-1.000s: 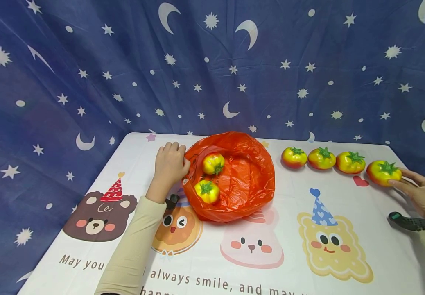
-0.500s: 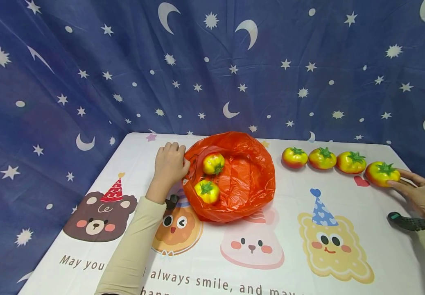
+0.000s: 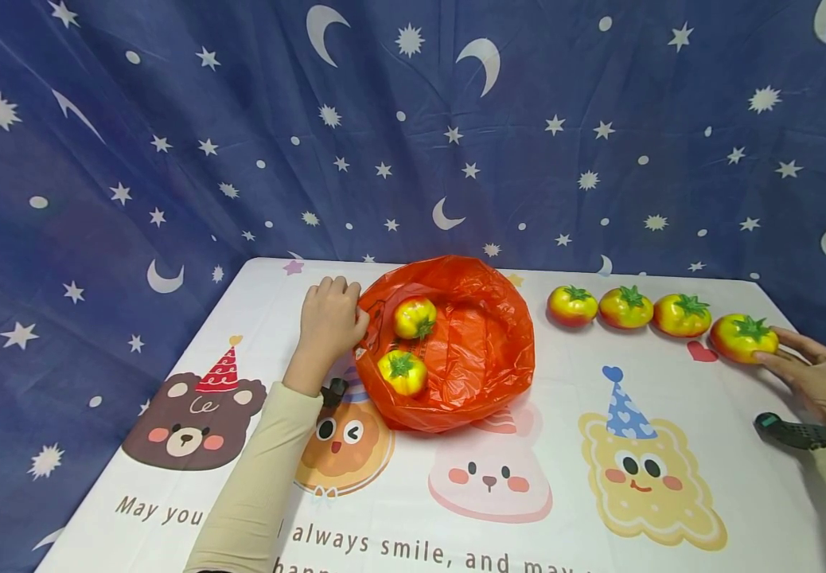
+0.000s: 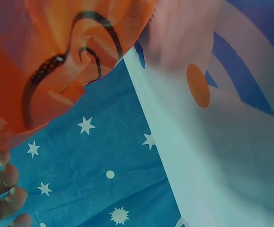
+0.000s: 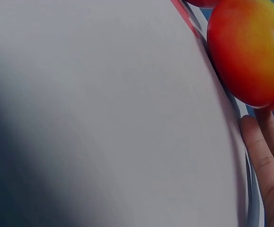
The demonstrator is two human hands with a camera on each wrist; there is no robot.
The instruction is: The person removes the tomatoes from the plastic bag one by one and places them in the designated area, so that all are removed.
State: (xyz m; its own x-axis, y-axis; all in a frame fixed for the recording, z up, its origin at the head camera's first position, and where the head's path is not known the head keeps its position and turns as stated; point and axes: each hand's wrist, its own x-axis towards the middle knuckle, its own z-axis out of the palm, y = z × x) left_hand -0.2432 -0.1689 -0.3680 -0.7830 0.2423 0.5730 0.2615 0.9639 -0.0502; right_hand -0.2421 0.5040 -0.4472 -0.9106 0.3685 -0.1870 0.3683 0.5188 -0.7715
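Note:
An orange-red plastic bag (image 3: 449, 418) stands wide-mouthed on the table, and my left hand (image 3: 332, 318) grips its left rim with curled fingers. Inside the bag lie two yellow-red tomatoes, one toward the back (image 3: 413, 318) and one in front (image 3: 402, 372). Far to the right, my right hand (image 3: 824, 382) holds another tomato (image 3: 741, 338) between thumb and fingers, at or close to the tabletop. The right wrist view has that tomato's red and yellow side (image 5: 245, 52) with fingers (image 5: 262, 156) by it. The left wrist view catches the bag's printed side (image 4: 56, 71) and fingertips (image 4: 13, 198).
Three more tomatoes, left (image 3: 572, 306), middle (image 3: 625, 307) and right (image 3: 681, 315), sit in a row between the bag and my right hand. The white table cover (image 3: 563, 461) has cartoon prints and lettering. A blue star-patterned curtain (image 3: 413, 159) hangs directly behind the table.
The tomato at my right hand has shifted very slightly left, toward the row. My left hand and the bag have stayed in place.

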